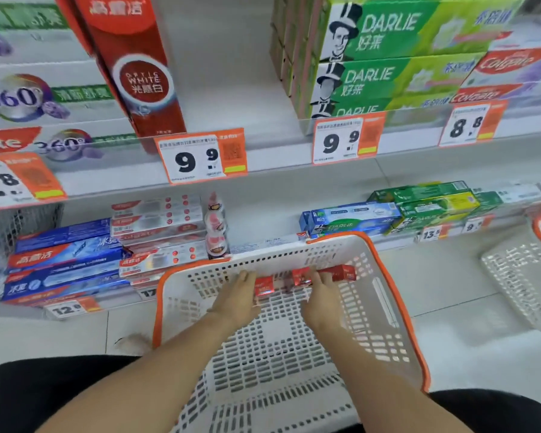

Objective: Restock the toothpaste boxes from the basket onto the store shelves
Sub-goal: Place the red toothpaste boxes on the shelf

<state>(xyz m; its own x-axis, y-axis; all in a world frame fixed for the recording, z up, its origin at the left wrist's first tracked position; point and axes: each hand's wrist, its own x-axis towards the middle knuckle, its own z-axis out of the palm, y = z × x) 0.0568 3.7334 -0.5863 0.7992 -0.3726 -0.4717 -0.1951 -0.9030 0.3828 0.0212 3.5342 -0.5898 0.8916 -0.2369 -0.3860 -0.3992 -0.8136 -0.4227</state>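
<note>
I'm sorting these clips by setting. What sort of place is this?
A shop aisle, probably a supermarket's toothpaste section. Shelves carry stacked Darlie boxes and a red Optic White box, orange price tags line the shelf edge, and both hands reach into a white shopping basket.
</note>
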